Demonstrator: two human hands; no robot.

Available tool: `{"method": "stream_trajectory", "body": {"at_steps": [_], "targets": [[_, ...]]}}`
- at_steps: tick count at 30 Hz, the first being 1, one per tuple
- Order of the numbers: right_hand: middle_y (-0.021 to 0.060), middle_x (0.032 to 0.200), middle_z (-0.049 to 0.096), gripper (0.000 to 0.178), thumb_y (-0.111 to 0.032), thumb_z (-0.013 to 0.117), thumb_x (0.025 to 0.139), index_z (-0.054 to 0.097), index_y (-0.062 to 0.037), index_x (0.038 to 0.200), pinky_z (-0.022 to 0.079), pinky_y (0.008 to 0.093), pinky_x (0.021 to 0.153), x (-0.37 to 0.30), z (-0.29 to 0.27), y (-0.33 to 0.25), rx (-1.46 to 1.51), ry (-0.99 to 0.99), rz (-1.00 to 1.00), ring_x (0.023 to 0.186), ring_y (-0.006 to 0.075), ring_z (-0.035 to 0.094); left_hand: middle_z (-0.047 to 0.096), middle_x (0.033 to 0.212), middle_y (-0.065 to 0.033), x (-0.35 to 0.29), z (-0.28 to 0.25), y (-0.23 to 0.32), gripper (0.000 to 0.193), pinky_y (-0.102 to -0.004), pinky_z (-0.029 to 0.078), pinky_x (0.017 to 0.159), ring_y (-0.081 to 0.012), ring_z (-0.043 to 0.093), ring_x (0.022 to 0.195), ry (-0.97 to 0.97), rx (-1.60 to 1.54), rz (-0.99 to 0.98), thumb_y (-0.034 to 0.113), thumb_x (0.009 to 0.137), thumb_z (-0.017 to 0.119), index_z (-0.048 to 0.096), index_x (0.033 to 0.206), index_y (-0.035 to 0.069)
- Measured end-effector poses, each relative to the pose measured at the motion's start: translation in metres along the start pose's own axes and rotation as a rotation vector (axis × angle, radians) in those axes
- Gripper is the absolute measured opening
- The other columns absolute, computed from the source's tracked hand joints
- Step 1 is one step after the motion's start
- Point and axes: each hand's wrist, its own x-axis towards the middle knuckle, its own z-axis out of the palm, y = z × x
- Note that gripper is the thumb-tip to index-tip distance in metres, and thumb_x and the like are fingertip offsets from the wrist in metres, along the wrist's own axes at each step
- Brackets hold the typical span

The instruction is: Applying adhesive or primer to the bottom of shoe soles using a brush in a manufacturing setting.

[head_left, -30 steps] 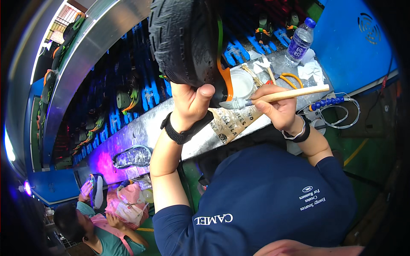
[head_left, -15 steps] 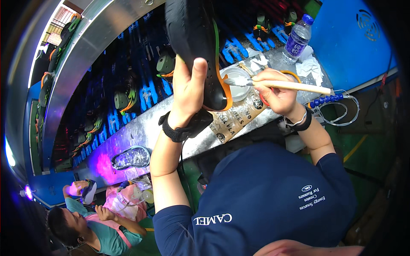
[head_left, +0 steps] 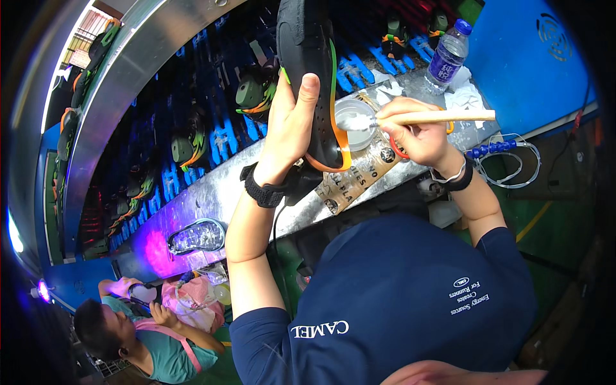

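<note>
My left hand [head_left: 292,122] is closed round a long black shoe sole [head_left: 308,58] with an orange and green rim, holding it nearly upright above the bench. Between the fingers and thumb of my right hand [head_left: 414,131] is a paintbrush [head_left: 443,117] with a pale wooden handle. Its white-coated bristles are at the orange edge of the sole; whether they touch is hard to tell. Behind the bristles stands a clear round tub [head_left: 359,141]. Orange loops, like scissor handles [head_left: 398,153], show partly beneath my right hand.
A conveyor [head_left: 221,141] with blue slats carries several dark shoes beyond the metal bench [head_left: 256,212]. At the right stand a water bottle [head_left: 446,58], crumpled tissue [head_left: 467,101] and a blue jointed hose [head_left: 491,149]. A clear insole-shaped piece [head_left: 197,236] lies left. A co-worker [head_left: 147,327] sits lower left.
The sole and my left hand have shifted a little to the right, and the sole has turned slightly. My right hand has barely moved. The co-worker's hands and head have shifted.
</note>
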Motion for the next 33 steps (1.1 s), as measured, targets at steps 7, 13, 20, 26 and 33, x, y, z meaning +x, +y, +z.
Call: {"method": "stream_trajectory", "body": {"at_steps": [7,13,20,26,33], "targets": [[0.0061,0.073,0.058,0.003,0.002,0.059,0.070,0.059,0.0017,0.073,0.040,0.0225,0.052,0.002,0.001,0.003,-0.071,-0.048,0.028,0.059,0.0126,0.051,0.047,0.112,-0.0146,0.000,0.002,-0.009,0.062,-0.0311,0.032,0.089,-0.0218,0.044,0.104,-0.066,-0.045,-0.157,0.049,0.083,0.038,0.033,0.120,0.000],[0.0079,0.071,0.058,0.004,0.003,0.059,0.068,0.058,0.0015,0.072,0.041,0.0248,0.050,0.000,0.006,-0.004,-0.057,-0.138,-0.049,0.059,0.0165,0.053,0.056,0.087,-0.0068,0.000,0.004,-0.016,0.056,-0.0235,0.046,0.065,-0.0121,0.056,0.075,-0.033,0.036,-0.072,0.051,0.083,0.035,0.043,0.107,0.000],[0.0116,0.075,0.058,0.004,0.004,0.058,0.068,0.057,0.0043,0.072,0.043,0.0263,0.055,0.014,-0.006,0.000,-0.193,-0.075,-0.105,0.064,0.0189,0.054,0.050,0.105,-0.0091,-0.006,0.011,-0.007,0.058,-0.0253,0.041,0.078,-0.0132,0.050,0.092,-0.095,-0.034,-0.095,0.048,0.085,0.035,0.035,0.117,-0.001],[0.0080,0.076,0.057,0.002,0.003,0.058,0.072,0.057,0.0035,0.074,0.041,0.0186,0.050,0.030,-0.020,0.005,-0.207,0.045,-0.206,0.059,0.0100,0.052,0.048,0.109,-0.0139,-0.011,0.016,0.001,0.056,-0.0301,0.034,0.087,-0.0188,0.045,0.101,-0.086,-0.050,-0.077,0.045,0.085,0.038,0.034,0.119,-0.001],[0.0062,0.074,0.057,0.006,0.002,0.058,0.072,0.058,0.0025,0.078,0.039,0.0182,0.048,0.044,-0.031,0.001,-0.310,0.120,-0.208,0.058,0.0088,0.051,0.048,0.108,-0.0123,-0.016,0.019,0.007,0.054,-0.0298,0.035,0.086,-0.0177,0.046,0.099,-0.144,-0.083,-0.103,0.044,0.086,0.037,0.035,0.119,0.001]]}}
